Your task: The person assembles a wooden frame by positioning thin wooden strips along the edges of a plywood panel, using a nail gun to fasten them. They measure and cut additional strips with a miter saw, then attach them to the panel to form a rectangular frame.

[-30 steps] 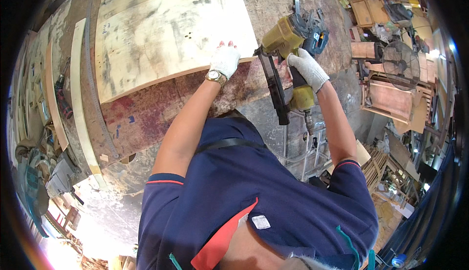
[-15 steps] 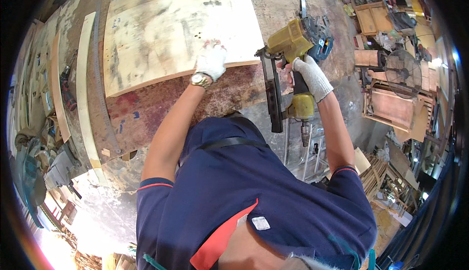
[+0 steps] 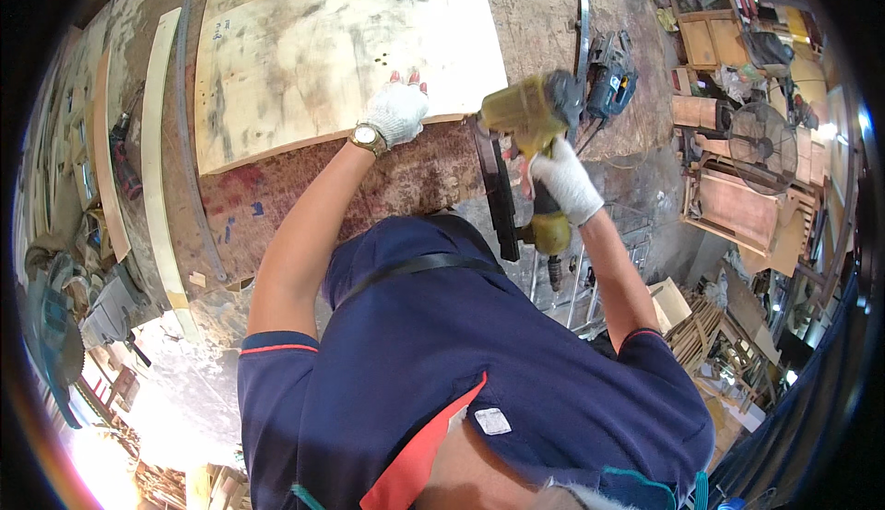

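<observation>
A pale wooden panel with dark stains lies on the worn workbench. My left hand, in a white glove with bare fingertips, rests flat on the panel's near edge, fingers stretched out. In my right hand, also gloved, is a yellow and black nail gun. My fingers wrap round its handle. The gun's long black magazine points toward me, beside the panel's near right corner. Its nose is close to that corner; whether they touch I cannot tell.
A blue and black power tool stands on the bench at right, beside a metal straightedge. Wooden strips and a long metal ruler lie at left. A circular saw is at far left, a fan at right.
The nail gun has moved left in my right hand, closer to the panel's corner, uncovering the blue power tool. My left hand stays on the panel, its fingers now more visibly stretched.
</observation>
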